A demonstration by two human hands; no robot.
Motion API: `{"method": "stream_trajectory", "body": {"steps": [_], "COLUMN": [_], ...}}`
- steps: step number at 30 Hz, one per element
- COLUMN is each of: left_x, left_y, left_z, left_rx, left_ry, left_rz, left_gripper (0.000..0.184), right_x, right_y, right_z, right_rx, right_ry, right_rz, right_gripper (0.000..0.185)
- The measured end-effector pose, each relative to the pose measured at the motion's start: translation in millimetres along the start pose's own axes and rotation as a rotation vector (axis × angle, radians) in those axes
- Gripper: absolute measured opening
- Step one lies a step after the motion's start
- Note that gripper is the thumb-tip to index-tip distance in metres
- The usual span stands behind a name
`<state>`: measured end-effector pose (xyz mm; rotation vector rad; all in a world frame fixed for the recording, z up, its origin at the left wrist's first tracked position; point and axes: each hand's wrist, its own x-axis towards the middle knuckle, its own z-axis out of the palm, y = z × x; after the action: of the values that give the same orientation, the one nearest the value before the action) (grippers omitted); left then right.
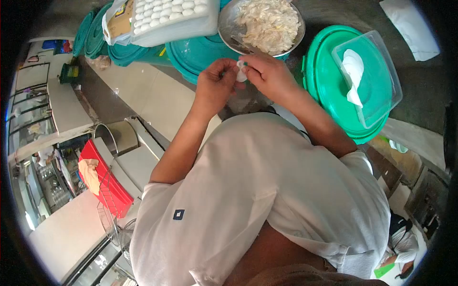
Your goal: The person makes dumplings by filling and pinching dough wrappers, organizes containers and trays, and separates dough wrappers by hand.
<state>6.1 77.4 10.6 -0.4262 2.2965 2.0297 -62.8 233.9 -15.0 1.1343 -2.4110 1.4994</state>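
Observation:
Between both hands is a small round white wrapper-like piece (242, 72), pinched at its edges. My left hand (218, 81) grips its left side with thumb and fingers, and my right hand (267, 78) holds its right side, near a small green thing too small to name. Just beyond the hands sits a metal bowl (229, 28) with a pale shredded filling (269, 24). To its left, a clear tray (179, 26) carries rows of several white rounded pieces (167, 10).
A green lid (329, 95) at the right bears a clear rectangular container (381, 95) with a white scoop-like item (353, 66). Teal lids (191, 52) lie left of the bowl. A white packet (411, 28) is at the upper right. Another person (405, 245) is at the lower right.

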Motion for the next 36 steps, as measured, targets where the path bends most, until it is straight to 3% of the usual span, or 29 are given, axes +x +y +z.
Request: {"method": "stream_trajectory", "body": {"steps": [7, 12, 16, 19, 21, 25, 27, 28, 36], "left_x": [-11.4, -20.4, -30.5, -32.9, -35.0, -34.3, -38.6, -39.7, -45.3], "left_y": [-4.9, -14.7, -14.1, -12.4, -16.7, -46.9, -54.4, -57.2, -62.2], "left_z": [-27.6, -76.3, -128.2, -169.7, -195.4, -234.2, -250.6, -259.1, -288.7], "left_rx": [-0.073, -0.067, -0.09, -0.247, -0.652, -0.779, -0.834, -0.853, -0.868], "left_ry": [0.077, 0.013, 0.021, 0.091, -0.218, -0.206, -0.275, -0.272, -0.183], "left_rz": [0.065, 0.065, 0.047, -0.089, -0.314, -0.28, -0.192, -0.185, -0.135], "left_gripper": [0.016, 0.018, 0.023, 0.029, 0.034, 0.035, 0.033, 0.032, 0.027], "right_x": [12.3, 30.9, 47.1, 63.4, 71.6, 87.1, 93.5, 98.0, 113.6], "right_y": [-23.9, -59.5, -77.8, -104.2, -111.1, -118.6, -130.9, -130.6, -151.8], "right_z": [16.5, 53.4, 87.3, 117.7, 139.7, 172.9, 179.2, 184.4, 223.9], "right_rx": [-0.146, -0.047, -0.109, 0.068, 0.151, 0.118, 0.566, 0.551, 0.307], "right_ry": [-0.112, -0.045, -0.144, -0.128, -0.145, -0.232, -0.377, -0.424, -0.31], "right_rz": [-0.022, -0.055, -0.025, 0.122, 0.106, 0.079, 0.467, 0.527, 0.242], "right_gripper": [0.012, 0.009, 0.01, 0.012, 0.012, 0.013, 0.017, 0.018, 0.015]}}
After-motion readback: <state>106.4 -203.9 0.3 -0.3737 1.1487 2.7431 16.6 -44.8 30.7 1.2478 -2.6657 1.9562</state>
